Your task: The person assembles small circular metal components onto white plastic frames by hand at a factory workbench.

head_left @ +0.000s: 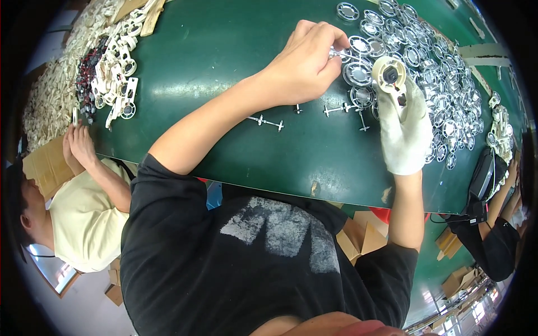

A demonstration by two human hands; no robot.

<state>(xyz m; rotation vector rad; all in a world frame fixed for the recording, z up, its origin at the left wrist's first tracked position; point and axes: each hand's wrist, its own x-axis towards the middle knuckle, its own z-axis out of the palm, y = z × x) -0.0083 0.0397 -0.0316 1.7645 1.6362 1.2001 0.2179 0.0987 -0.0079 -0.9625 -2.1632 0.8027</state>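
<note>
My left hand [309,60] is bare, with thumb and fingers pinched together on a thin silver metal part [339,54], mostly hidden by the fingertips. My right hand [404,131] wears a white glove and grips a cream plastic housing [383,85] with a round ring end and a dark piece inside it. Both hands are raised close to one another over the edge of a pile of round chrome rings [448,95]. Loose silver sprue-like pieces [336,108] lie on the green table below my left hand, and another such piece [265,121] rests farther left.
Cream housings [120,73] are heaped at the left beside dark motors with red wires [87,73]. A person in a pale yellow shirt [92,218] works there. Another person's arm [501,190] shows at the far right by a black device [481,176]. Cardboard boxes [364,235] stand below the table edge.
</note>
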